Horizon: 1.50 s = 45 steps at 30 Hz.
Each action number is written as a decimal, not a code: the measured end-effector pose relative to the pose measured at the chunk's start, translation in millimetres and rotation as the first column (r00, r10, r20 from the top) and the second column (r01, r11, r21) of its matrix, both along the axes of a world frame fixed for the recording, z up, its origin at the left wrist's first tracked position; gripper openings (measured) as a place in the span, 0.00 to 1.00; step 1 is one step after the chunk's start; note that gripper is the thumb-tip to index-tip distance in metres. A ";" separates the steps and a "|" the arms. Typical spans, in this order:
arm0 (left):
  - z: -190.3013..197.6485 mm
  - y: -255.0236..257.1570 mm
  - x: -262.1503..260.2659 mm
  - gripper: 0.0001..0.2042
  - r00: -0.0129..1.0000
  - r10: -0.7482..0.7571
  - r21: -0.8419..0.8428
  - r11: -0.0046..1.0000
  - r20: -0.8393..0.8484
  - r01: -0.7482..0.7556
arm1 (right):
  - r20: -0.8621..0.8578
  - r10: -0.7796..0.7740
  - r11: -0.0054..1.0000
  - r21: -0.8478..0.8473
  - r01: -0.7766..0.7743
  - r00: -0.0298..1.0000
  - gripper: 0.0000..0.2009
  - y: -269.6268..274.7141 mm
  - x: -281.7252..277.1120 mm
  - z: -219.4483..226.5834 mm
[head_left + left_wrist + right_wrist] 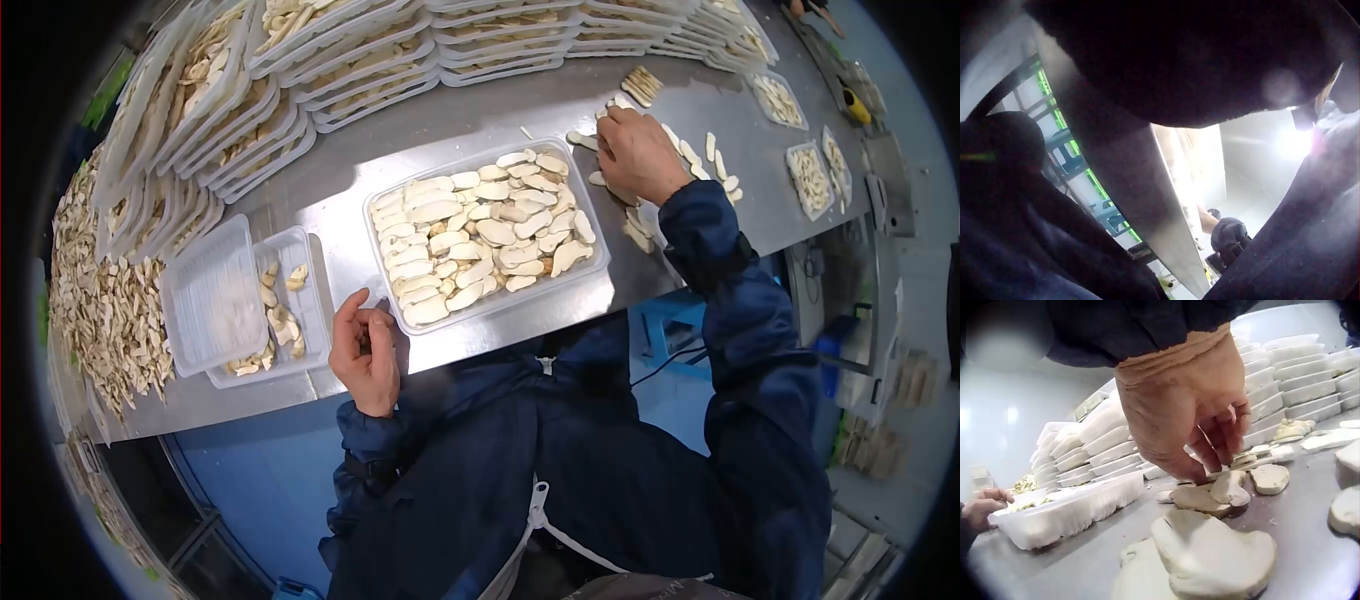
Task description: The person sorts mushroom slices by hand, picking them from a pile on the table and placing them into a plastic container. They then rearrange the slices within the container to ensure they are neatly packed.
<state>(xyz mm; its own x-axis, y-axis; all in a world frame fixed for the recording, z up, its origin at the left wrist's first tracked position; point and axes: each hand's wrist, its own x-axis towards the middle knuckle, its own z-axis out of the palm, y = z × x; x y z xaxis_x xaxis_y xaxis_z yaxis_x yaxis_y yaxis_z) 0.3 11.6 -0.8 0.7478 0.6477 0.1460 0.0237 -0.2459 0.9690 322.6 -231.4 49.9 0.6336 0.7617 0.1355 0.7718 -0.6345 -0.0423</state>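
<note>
Pale mushroom slices (pixel 495 232) lie in rows in a clear plastic tray (pixel 603 262) in front of the person. Beyond its right side, the right hand (pixel 640 152) reaches down to loose slices on the metal table. In the right wrist view the thumb and fingers of that right hand (pixel 1191 419) bend together at a thin mushroom slice (pixel 1235 470), pinching at its edge; the fingertips are partly hidden. The left hand (pixel 368 352) stays by the tray's near left corner, fingers loosely bent, holding nothing. The left wrist view mostly shows dark sleeve.
Stacked trays of slices (pixel 370 85) line the back of the metal table (pixel 450 110). On the left are an empty tray (pixel 212 295), a tray with a few pieces (pixel 312 350) and a heap of slices (pixel 105 310). Small filled trays (pixel 810 180) stand far right.
</note>
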 end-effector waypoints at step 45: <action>3.7 1.2 -0.9 0.15 0.999 -0.035 0.011 0.999 -0.029 0.035 | 0.025 0.472 0.864 0.183 -0.468 0.881 0.08 112.2 -108.6 29.7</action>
<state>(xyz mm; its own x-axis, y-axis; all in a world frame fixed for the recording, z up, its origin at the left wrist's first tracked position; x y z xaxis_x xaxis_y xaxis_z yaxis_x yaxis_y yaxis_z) -0.6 12.9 2.9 0.7741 0.6194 0.1308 0.0432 -0.2578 0.9652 214.1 -119.2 79.6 0.2103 0.9342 0.2881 0.9745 -0.1766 -0.1386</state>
